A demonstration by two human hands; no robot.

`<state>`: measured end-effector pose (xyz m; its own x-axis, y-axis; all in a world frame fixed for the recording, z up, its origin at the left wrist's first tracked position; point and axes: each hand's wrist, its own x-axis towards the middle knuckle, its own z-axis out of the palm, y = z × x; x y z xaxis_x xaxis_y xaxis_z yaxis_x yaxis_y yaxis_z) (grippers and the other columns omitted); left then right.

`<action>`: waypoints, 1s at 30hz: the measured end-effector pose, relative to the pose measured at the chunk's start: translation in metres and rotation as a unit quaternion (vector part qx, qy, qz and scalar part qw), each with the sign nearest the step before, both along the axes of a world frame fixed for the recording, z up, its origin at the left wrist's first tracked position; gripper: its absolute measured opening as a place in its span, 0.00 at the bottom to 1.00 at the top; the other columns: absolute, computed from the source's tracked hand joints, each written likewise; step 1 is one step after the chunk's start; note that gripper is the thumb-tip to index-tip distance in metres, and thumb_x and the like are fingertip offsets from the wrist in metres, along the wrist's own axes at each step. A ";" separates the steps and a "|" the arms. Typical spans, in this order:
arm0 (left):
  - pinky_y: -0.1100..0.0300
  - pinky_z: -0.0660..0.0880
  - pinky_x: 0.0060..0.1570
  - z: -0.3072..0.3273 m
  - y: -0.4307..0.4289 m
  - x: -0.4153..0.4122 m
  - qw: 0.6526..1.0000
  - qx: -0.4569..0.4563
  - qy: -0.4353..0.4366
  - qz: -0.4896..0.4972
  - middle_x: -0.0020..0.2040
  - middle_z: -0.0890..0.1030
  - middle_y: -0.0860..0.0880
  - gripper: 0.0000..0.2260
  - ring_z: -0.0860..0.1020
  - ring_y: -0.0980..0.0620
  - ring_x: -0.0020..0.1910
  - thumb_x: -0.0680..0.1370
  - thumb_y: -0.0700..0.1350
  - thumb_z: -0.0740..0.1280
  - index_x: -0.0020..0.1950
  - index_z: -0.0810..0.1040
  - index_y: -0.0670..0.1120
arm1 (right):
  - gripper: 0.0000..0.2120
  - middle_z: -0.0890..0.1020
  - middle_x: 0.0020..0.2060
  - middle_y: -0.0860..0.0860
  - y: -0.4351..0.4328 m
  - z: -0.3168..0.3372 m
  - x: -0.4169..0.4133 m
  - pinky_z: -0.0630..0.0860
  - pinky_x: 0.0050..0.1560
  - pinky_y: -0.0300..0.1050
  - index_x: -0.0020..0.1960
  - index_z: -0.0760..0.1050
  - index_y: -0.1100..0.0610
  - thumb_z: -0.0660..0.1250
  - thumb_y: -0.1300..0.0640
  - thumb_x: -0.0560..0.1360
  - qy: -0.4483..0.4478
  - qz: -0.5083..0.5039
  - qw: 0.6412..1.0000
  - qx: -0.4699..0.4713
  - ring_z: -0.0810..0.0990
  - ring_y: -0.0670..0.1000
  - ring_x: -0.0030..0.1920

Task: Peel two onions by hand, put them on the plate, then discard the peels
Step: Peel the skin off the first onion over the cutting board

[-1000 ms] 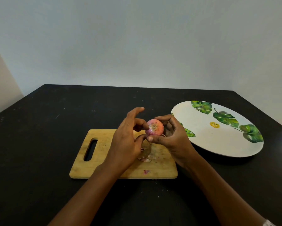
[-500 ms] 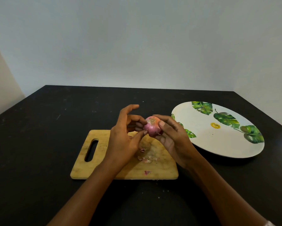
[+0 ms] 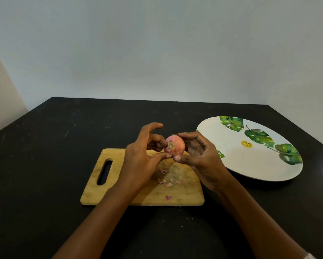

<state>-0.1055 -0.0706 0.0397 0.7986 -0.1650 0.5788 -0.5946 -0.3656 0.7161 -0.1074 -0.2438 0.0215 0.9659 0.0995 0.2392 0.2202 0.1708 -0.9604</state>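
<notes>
The right hand (image 3: 200, 157) cups a pinkish onion (image 3: 175, 145) from the right side, with its fingers curled over the top and its thumb under the lower edge. The left hand (image 3: 140, 161) meets the onion from the other side. Its thumb tip presses at the lower left, close to the right thumb, and its curled middle fingers touch the left flank. Its forefinger arches up, apart from the onion. Between the two hands the onion is held in the air above the far part of a wooden cutting board (image 3: 185, 195), its tufted root end turned toward the camera. Part of its papery skin is still on. Small peel scraps (image 3: 166, 181) lie scattered on the board below the hands, and one more piece sits nearer the front edge. The board has a slot handle at its left end and lies flat on a black tabletop (image 3: 63, 146). To the right, just beside the board, stands a white plate (image 3: 241, 161) printed with green leaves. A pale wall (image 3: 157, 53) rises behind the tabletop.
</notes>
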 end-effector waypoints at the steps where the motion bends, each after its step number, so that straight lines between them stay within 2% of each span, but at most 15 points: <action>1: 0.77 0.71 0.46 -0.001 0.000 0.000 1.000 0.003 0.001 -0.001 0.42 0.78 0.57 0.31 0.78 0.63 0.46 0.68 0.37 0.75 0.61 0.64 0.59 | 0.27 0.83 0.54 0.53 0.000 0.000 0.000 0.79 0.57 0.51 0.56 0.75 0.57 0.78 0.66 0.59 -0.001 -0.002 1.000 0.001 0.81 0.55 0.59; 6: 0.77 0.72 0.42 -0.005 -0.003 -0.003 0.999 0.044 -0.003 -0.008 0.38 0.77 0.57 0.29 0.77 0.64 0.46 0.71 0.36 0.72 0.59 0.63 0.62 | 0.26 0.84 0.52 0.50 0.000 0.002 -0.001 0.80 0.52 0.45 0.55 0.76 0.56 0.76 0.66 0.59 -0.011 -0.008 1.000 0.006 0.81 0.53 0.57; 9: 0.74 0.75 0.41 -0.004 -0.004 -0.004 1.000 0.013 -0.009 0.009 0.41 0.77 0.57 0.30 0.77 0.63 0.47 0.70 0.36 0.73 0.58 0.63 0.63 | 0.26 0.83 0.53 0.51 0.000 0.002 0.000 0.80 0.54 0.47 0.56 0.75 0.56 0.76 0.65 0.60 -0.004 -0.010 1.000 0.010 0.81 0.54 0.58; 13: 0.76 0.73 0.40 -0.003 -0.006 -0.005 1.000 -0.009 -0.006 0.019 0.44 0.76 0.60 0.30 0.76 0.66 0.49 0.69 0.37 0.74 0.58 0.63 0.63 | 0.26 0.83 0.54 0.54 0.002 0.000 0.000 0.80 0.55 0.48 0.57 0.75 0.57 0.75 0.66 0.60 0.000 -0.007 1.000 0.021 0.81 0.54 0.58; 17: 0.76 0.73 0.41 -0.005 -0.005 -0.004 1.000 -0.004 -0.010 0.026 0.43 0.77 0.61 0.30 0.76 0.66 0.49 0.69 0.37 0.74 0.58 0.63 0.63 | 0.26 0.83 0.55 0.54 0.002 -0.001 0.000 0.80 0.56 0.49 0.57 0.75 0.57 0.76 0.66 0.60 0.002 -0.012 1.000 0.015 0.82 0.54 0.58; 23: 0.71 0.75 0.46 -0.007 -0.004 -0.001 1.000 0.012 0.005 0.016 0.43 0.78 0.58 0.27 0.77 0.63 0.47 0.70 0.36 0.73 0.55 0.63 0.61 | 0.26 0.83 0.55 0.53 0.001 -0.004 0.001 0.79 0.57 0.50 0.57 0.75 0.57 0.76 0.65 0.60 0.005 -0.019 1.000 -0.008 0.81 0.53 0.58; 26: 0.73 0.74 0.44 -0.007 -0.002 0.000 1.000 0.022 0.013 0.007 0.41 0.77 0.57 0.25 0.77 0.63 0.46 0.70 0.36 0.72 0.52 0.63 0.59 | 0.26 0.82 0.54 0.53 0.001 -0.005 0.002 0.80 0.56 0.48 0.57 0.75 0.57 0.76 0.66 0.60 0.004 -0.016 1.000 -0.017 0.81 0.53 0.58; 30: 0.74 0.73 0.42 -0.007 -0.003 -0.001 0.999 0.027 0.020 -0.003 0.40 0.76 0.56 0.21 0.76 0.64 0.45 0.72 0.37 0.71 0.49 0.64 0.59 | 0.26 0.82 0.55 0.54 0.000 -0.003 0.001 0.79 0.57 0.51 0.57 0.75 0.58 0.76 0.66 0.60 0.009 -0.010 1.000 -0.005 0.81 0.54 0.58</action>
<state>-0.1069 -0.0731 0.0324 0.8202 -0.1994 0.5362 -0.5676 -0.4015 0.7188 -0.1060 -0.2439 0.0180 0.9718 0.0821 0.2212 0.2067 0.1559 -0.9659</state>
